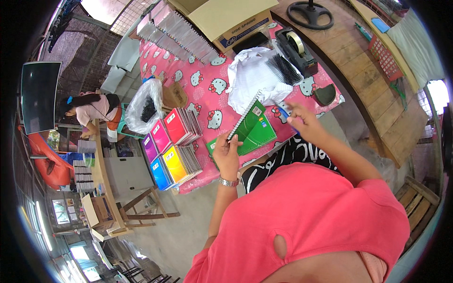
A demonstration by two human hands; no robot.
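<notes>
My left hand (pixel 228 152) is closed on the lower end of a green spiral notebook (pixel 251 118), tilted up over the table. Its wire coil (pixel 244 112) runs along the left edge and sticks out past the top corner. My right hand (pixel 304 123) grips a blue-handled tool (pixel 284 112), held just right of the notebook; its exact kind is unclear. Beneath the held notebook lies another green cover (pixel 262 137). Beyond both hands, dark wire coils (pixel 284 70) rest on a white cloth (pixel 243 75).
Stacked colored notebooks (pixel 177 162) stand left, beside a plastic bag of dark coils (pixel 145 104). Piled notebooks (pixel 172 33) and a cardboard box (pixel 231 23) sit at the back. A tape dispenser (pixel 302 54) is at the right. Another person (pixel 96 108) sits at a side table.
</notes>
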